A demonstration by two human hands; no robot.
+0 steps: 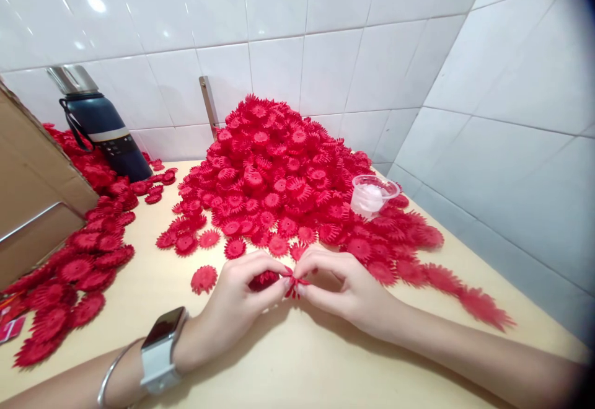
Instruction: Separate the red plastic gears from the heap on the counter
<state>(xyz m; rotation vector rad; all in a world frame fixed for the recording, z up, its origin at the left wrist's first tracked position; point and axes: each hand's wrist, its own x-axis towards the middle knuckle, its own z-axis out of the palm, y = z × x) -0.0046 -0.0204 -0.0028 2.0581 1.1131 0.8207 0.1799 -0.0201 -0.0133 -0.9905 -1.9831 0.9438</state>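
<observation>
Between my two hands a small red fabric flower (292, 286) is pinched, its petals bunched and pointing down. My left hand (244, 285) grips it from the left with thumb and forefinger; a watch and a bangle are on that wrist. From the other side, my right hand (337, 285) pinches the same flower, fingertips almost touching the left ones. Just beyond the hands rises a large heap of red fabric flowers (279, 173). One loose flower (203, 279) lies flat to the left of my left hand.
A clear plastic cup (372, 197) sits among the heap's right side. At the left stand a cardboard box (41, 180) and a dark blue bottle (105, 127), with more red flowers (77, 269) spread beside them. White tiled walls (274, 6) border the table (325, 372).
</observation>
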